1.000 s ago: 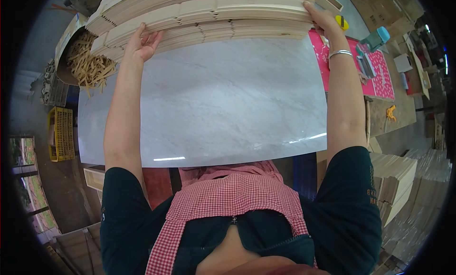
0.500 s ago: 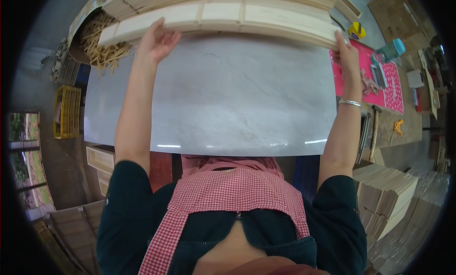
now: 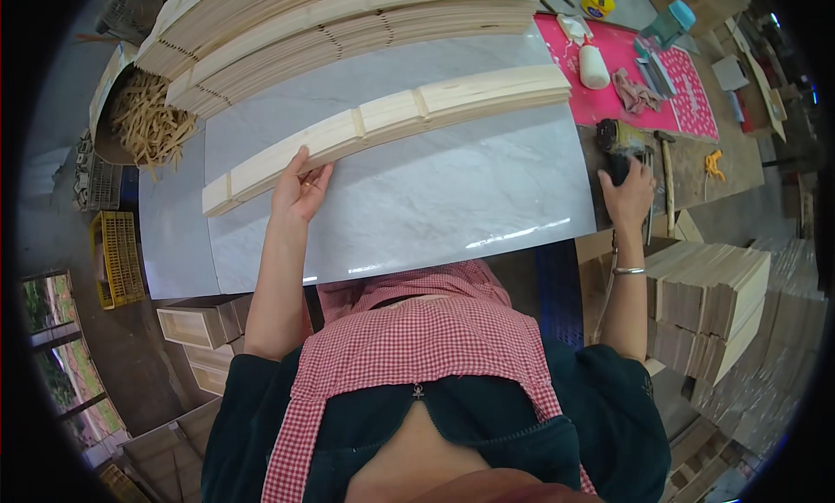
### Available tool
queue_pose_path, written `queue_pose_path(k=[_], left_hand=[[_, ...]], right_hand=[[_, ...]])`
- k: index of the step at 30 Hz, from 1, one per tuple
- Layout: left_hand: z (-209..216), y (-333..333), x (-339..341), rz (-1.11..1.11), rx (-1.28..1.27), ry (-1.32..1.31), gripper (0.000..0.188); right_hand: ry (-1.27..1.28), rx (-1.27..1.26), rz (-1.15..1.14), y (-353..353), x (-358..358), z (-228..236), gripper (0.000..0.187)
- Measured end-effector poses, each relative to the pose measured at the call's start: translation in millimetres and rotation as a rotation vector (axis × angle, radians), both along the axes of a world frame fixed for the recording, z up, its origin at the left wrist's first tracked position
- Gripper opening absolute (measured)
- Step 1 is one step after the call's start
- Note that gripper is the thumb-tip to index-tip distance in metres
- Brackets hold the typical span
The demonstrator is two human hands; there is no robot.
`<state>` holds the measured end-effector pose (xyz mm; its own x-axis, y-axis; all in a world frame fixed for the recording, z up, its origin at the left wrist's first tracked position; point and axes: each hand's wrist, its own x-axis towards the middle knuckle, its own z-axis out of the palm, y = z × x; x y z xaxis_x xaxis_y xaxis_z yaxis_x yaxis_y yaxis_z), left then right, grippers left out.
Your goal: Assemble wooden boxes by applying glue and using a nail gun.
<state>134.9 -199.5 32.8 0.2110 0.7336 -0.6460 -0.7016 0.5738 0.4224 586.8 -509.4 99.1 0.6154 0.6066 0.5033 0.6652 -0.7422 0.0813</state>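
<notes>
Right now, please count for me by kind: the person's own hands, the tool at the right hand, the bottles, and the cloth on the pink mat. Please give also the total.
Hands: 2 (left hand, right hand)
Black-handled tool: 1
Bottles: 2 (white bottle, teal bottle)
Cloth: 1
Total: 6

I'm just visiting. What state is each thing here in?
Left hand: at the near side of the grooved wooden bundle, fingers loosely curved
Right hand: at the dark tool, grip unclear
Grooved wooden bundle: lying apart from the stack
Stack: piled in layers
Tan scraps: tangled
Cloth: crumpled
Tabletop: glossy, partly covered
</notes>
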Motion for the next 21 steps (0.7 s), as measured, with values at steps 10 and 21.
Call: queue_pose_path(k=[10, 21], left_hand=[[2, 29, 4, -0.308, 0.066, 0.048, 0.043], [58, 35, -49, -0.804, 0.988, 1.058, 0.042]], right_hand=[[0.286, -0.126, -0.282, -7, 57, -5, 0.049], [0.166, 0.016, 0.442, 99, 0, 53, 0.069]])
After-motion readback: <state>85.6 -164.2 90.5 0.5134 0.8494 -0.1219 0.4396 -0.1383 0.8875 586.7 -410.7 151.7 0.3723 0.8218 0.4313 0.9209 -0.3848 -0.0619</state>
